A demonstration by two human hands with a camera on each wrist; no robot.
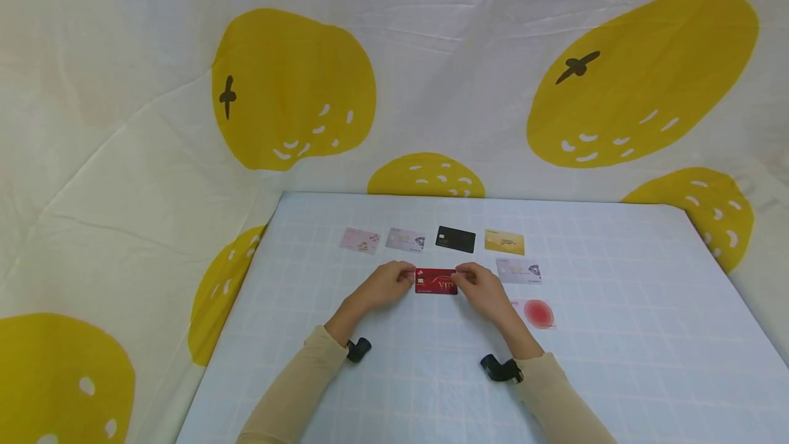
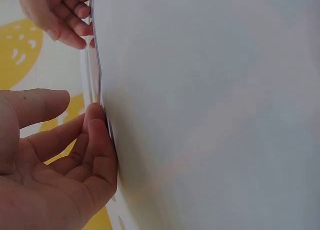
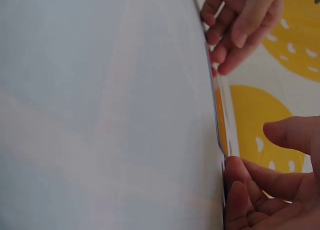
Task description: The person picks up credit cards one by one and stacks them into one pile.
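A red card marked VIP (image 1: 435,281) lies flat on the table between my hands. At its left short edge my left hand (image 1: 386,284) touches with its fingertips. My right hand (image 1: 483,288) has fingertips on the right edge, covering a bit of it. In the left wrist view the left thumb (image 2: 42,105) stands apart from the fingers, which rest on the tabletop. The right wrist view likewise shows the right thumb (image 3: 290,133) away from its fingers. The card's face is hidden in both wrist views.
Behind the hands lie a pink card (image 1: 360,240), a pale lilac card (image 1: 405,240), a black card (image 1: 455,239) and a gold card (image 1: 505,242). Another lilac card (image 1: 516,270) and a white card with a red circle (image 1: 539,314) lie beside the right hand, the latter partly covered.
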